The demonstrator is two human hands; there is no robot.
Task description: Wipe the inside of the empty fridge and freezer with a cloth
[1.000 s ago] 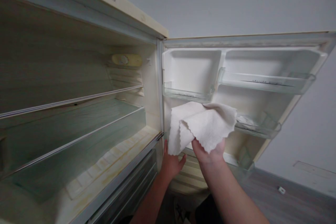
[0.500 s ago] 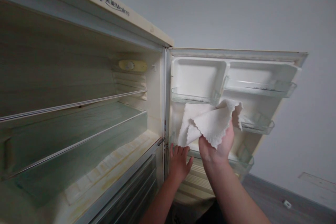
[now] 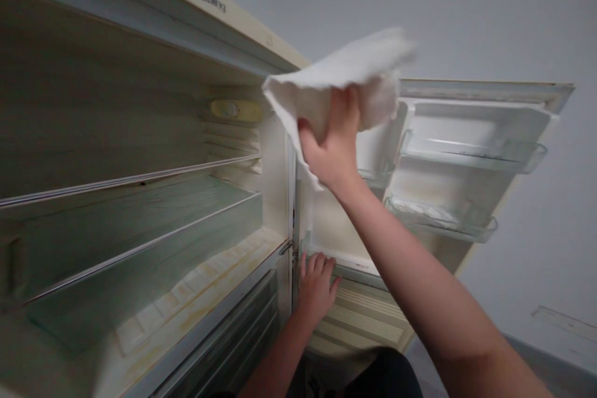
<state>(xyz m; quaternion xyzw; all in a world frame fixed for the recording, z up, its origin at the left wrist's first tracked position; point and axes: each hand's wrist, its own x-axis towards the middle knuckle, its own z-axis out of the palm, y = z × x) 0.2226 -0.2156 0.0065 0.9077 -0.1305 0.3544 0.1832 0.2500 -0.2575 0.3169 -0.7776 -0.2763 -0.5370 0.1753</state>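
My right hand (image 3: 333, 146) is raised in front of the top hinge corner of the open fridge door (image 3: 485, 90) and grips a white cloth (image 3: 342, 78), which bunches above my fingers and is blurred by motion. My left hand (image 3: 317, 283) rests low on the inner edge of the door, fingers curled over the lower door shelf rim near the hinge. The fridge cabinet (image 3: 140, 6) stands open at left with bare shelves.
Clear plastic door bins (image 3: 471, 152) and a lower bin (image 3: 438, 217) line the door's inside. Glass shelves (image 3: 140, 180) cross the cabinet, with a yellowish lamp housing (image 3: 233, 110) at the back. A stained ledge (image 3: 200, 298) tops the lower compartment. A grey wall is behind.
My right hand has swung the cloth up and left, from the middle door bins to the door's top hinge corner. My left hand stays on the lower door edge.
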